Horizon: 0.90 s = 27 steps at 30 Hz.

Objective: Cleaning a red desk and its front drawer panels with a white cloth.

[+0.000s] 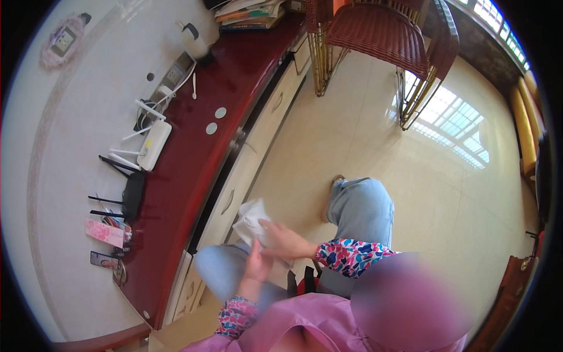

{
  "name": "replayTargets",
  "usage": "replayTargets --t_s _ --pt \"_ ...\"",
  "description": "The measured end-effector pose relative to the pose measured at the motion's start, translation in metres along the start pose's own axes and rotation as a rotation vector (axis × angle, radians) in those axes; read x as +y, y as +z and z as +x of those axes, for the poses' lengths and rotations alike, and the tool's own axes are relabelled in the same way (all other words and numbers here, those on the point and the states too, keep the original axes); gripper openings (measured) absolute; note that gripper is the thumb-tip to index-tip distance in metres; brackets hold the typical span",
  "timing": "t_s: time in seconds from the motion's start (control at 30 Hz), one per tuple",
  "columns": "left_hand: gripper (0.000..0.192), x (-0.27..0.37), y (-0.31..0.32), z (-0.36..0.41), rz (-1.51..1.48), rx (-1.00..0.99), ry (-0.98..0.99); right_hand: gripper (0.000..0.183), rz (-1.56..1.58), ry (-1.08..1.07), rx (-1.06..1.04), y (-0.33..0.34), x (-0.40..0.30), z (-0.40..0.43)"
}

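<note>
A crumpled white cloth or tissue (pixel 251 221) is between my two hands, above my bent knee in pale blue jeans. My left hand (pixel 257 266) is under and beside it, thumb raised, at the lower edge of the cloth. My right hand (pixel 288 241) reaches across from the right, fingers stretched over the cloth and slightly blurred. Both wrists have patterned, colourful sleeve cuffs. Whether either hand grips the cloth firmly is hard to make out, as the fingers overlap it.
On my left runs a dark red cabinet top (pixel 189 176) bearing a white router (pixel 155 145), a black router (pixel 133 196), a phone (pixel 104 260) and two round discs. Pale drawers (pixel 228 207) lie below it. A wicker chair (pixel 378 37) stands ahead on the tiled floor.
</note>
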State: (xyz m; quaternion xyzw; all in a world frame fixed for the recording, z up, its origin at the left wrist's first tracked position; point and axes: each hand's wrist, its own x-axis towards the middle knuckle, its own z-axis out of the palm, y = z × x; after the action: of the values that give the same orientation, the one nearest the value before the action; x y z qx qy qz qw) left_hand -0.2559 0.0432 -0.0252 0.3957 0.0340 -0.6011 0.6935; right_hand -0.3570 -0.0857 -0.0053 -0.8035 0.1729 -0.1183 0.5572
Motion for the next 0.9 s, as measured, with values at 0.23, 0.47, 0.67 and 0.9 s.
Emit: replayTargets --t_s 0.23,0.47,0.67,0.9 --pt "0.059 0.048 0.031 0.018 -0.001 -0.033 0.110 0.058 0.410 0.011 0.078 -0.048 0.010 0.029" --pt "0.059 0.080 0.048 0.017 -0.167 -0.233 0.368 0.065 1.044 0.101 0.313 -0.080 -0.003 0.036" --pt "0.061 0.087 0.053 0.012 -0.197 -0.248 0.515 0.074 1.126 0.124 0.309 -0.081 -0.010 0.031" --pt "0.070 0.099 0.037 0.006 -0.128 -0.220 0.651 0.073 1.181 0.105 0.266 -0.075 0.001 0.032"
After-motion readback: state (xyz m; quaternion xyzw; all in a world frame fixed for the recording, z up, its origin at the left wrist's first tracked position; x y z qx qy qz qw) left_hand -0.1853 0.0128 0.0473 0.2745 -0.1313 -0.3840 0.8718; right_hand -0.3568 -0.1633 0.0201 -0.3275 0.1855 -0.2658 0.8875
